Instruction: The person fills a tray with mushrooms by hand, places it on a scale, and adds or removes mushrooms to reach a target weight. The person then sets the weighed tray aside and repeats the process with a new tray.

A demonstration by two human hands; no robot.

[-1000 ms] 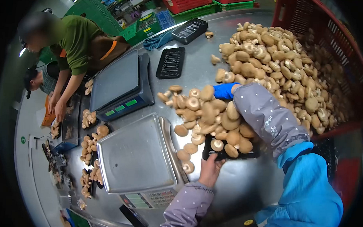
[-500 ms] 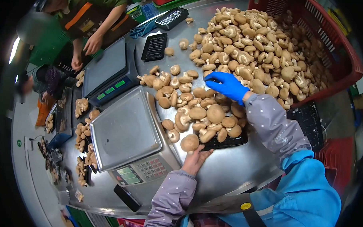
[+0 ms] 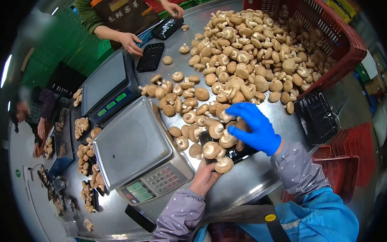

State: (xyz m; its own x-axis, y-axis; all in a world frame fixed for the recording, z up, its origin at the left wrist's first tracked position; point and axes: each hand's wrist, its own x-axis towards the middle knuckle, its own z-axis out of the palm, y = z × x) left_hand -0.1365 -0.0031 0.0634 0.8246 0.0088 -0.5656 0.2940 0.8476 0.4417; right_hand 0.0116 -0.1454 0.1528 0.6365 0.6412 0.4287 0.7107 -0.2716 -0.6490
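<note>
My bare left hand (image 3: 204, 180) grips the near left corner of a black tray (image 3: 244, 155), beside several brown mushrooms (image 3: 213, 150) heaped on it. One mushroom (image 3: 224, 164) rests right at its fingertips. Over the tray's right side is my right hand (image 3: 256, 128) in a blue glove, its thumb and fingers curved but apart, close to the mushrooms. Loose mushrooms (image 3: 190, 102) lie just beyond the tray, in front of a large pile (image 3: 255, 50).
A silver scale (image 3: 133, 140) stands left, a second scale (image 3: 104, 83) behind it. A red crate (image 3: 349, 41) holds the pile's far side. Across the metal table, a co-worker's hands (image 3: 130, 43) are near black trays (image 3: 150, 57). Filled trays line the left edge.
My right hand has moved from the loose mushrooms toward the tray. Mushrooms on the tray are arranged differently, with more stems showing. The co-worker's hands have shifted to the black trays. The view has shifted.
</note>
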